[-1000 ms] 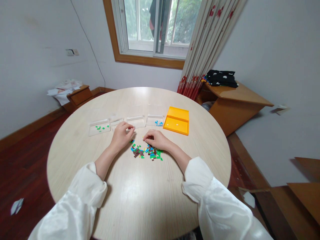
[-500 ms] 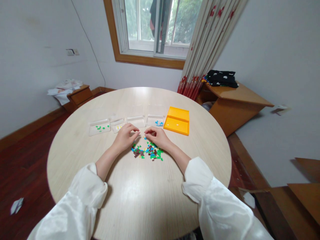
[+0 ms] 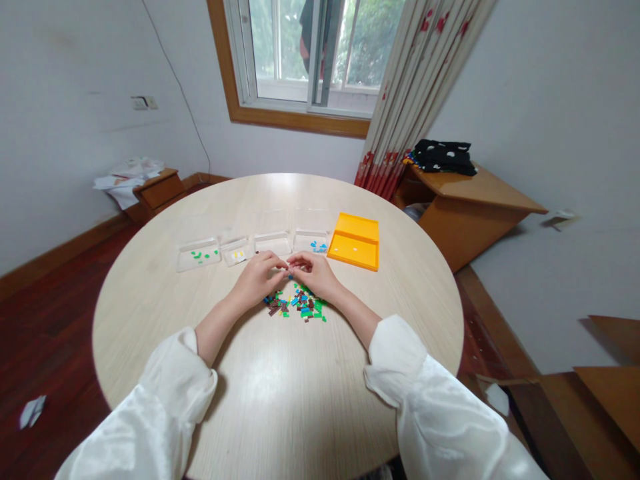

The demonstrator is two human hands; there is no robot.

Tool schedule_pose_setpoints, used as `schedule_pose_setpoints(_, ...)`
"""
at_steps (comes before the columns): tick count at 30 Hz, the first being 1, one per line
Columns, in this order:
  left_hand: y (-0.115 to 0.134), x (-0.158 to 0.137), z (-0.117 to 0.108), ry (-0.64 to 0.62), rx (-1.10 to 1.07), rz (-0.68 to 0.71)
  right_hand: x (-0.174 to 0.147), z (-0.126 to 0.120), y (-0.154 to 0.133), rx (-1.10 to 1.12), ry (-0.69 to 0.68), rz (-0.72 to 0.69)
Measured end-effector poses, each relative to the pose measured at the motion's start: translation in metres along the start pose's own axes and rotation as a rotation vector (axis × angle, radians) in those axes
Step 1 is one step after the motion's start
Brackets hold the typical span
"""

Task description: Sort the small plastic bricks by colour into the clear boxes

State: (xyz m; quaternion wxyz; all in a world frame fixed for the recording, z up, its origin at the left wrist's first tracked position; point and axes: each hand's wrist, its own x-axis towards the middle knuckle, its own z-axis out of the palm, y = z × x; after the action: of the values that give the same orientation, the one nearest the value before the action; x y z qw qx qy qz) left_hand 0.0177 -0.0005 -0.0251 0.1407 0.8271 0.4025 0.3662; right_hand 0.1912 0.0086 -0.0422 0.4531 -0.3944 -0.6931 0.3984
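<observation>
Fingertips meeting, my left hand (image 3: 260, 275) and my right hand (image 3: 316, 273) come together just beyond a pile of small building bricks (image 3: 307, 305) in brown, green, blue and yellow. Both hands are closed in a pinch. Whatever lies between the fingertips is too small and covered to make out. A clear box with green pieces (image 3: 199, 255) stands to the left, beside a smaller clear box with yellow pieces (image 3: 235, 252). Behind my hands is another clear box (image 3: 273, 241), and to its right a clear box with blue pieces (image 3: 311, 241).
An open orange case (image 3: 354, 241) with a few pale bits in it lies right of the clear boxes. All of this rests on a round pale wooden table (image 3: 280, 400). Past its right edge stands a wooden cabinet (image 3: 470, 200) with folded black cloth on top.
My left hand has moved right and slightly down, from near the small box with yellow pieces, until its fingertips meet those of my right hand. My right hand has barely shifted.
</observation>
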Motion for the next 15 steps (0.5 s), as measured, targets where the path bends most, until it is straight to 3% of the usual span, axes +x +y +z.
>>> schedule_pose_setpoints(11, 0.0005, -0.0002, -0.0023, 0.034, 0.001, 0.053, 0.0009, -0.0006, -0.0006, 0.023, 0.041, 0.003)
schedule_pose_setpoints(15, -0.0031, 0.0002, -0.0038, 0.160, 0.039, 0.020, -0.0004, -0.0004, -0.0014, -0.059, 0.042, -0.017)
